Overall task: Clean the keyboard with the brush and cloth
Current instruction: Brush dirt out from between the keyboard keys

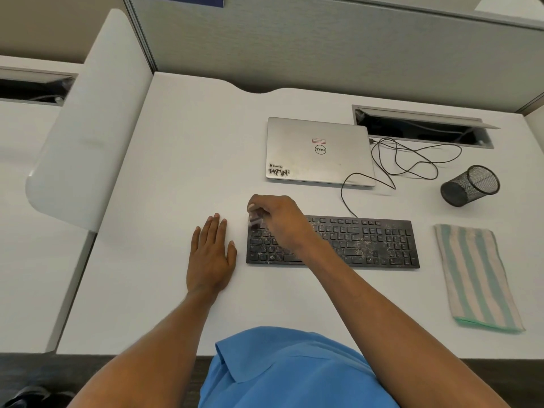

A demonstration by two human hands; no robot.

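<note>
Currently brushing: right hand [276, 219] pinching small clear-handled brush [255, 217] over left end of dusty black keyboard [368, 242]. Left hand [212, 254] lying flat, fingers spread, beside it; striped green-and-cream cloth [474, 278] waiting at right. Advisable: sweeping lightly, row by row, toward one edge.

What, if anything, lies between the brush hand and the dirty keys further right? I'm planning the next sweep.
Nothing visible does. The right hand holds the brush at the left end of the keyboard, and the speckled keys to its right lie bare. The cloth lies apart, right of the keyboard.
</note>
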